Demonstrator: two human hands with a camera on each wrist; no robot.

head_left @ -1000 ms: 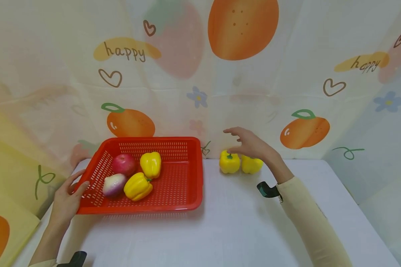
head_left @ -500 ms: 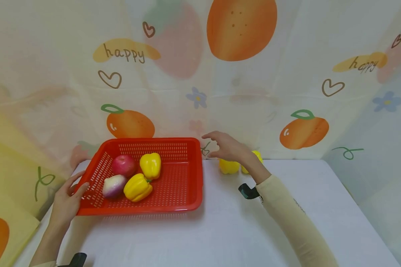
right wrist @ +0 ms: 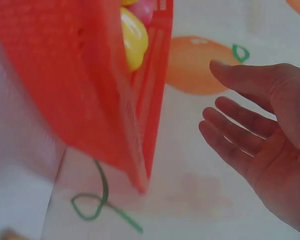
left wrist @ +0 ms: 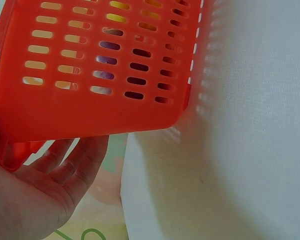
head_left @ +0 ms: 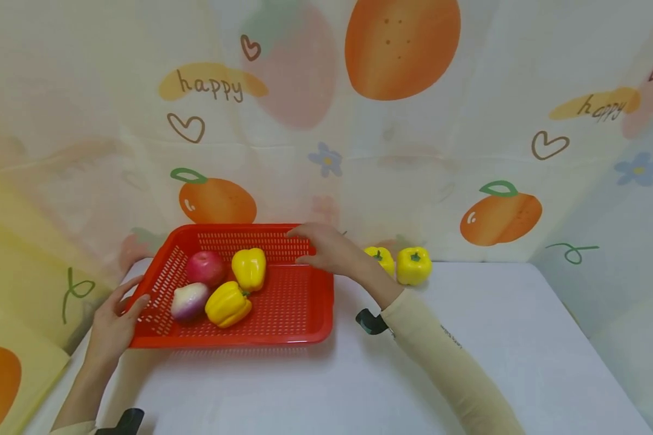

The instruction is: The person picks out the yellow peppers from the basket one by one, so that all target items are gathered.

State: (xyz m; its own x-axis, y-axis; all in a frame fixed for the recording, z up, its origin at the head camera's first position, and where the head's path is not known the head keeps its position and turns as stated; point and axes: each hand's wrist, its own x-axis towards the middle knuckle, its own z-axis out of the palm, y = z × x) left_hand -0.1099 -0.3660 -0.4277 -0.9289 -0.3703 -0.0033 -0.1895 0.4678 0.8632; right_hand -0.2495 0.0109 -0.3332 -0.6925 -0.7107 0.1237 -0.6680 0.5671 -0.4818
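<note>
A red perforated plastic basket (head_left: 283, 296) stands on the left half of the table. In it lie two yellow bell peppers (head_left: 249, 269), a round red fruit (head_left: 205, 267) and a white-and-purple turnip-like vegetable (head_left: 189, 302). My left hand (head_left: 109, 329) grips the basket's left rim; the left wrist view shows its fingers (left wrist: 82, 167) tucked below that rim. Over the basket's back right corner hovers my right hand (head_left: 332, 248), holding nothing. Its thumb and fingers are spread apart, beside the basket in the right wrist view.
Two more yellow bell peppers (head_left: 413, 266) sit at the table's back edge, right of the basket, one partly behind my right forearm. A printed cloth (head_left: 402, 181) hangs close behind. The white tabletop (head_left: 305, 393) runs along the front and right.
My right hand has moved left from above the loose bell peppers to the basket's back right corner. My left hand keeps its grip, and the basket's contents look unchanged.
</note>
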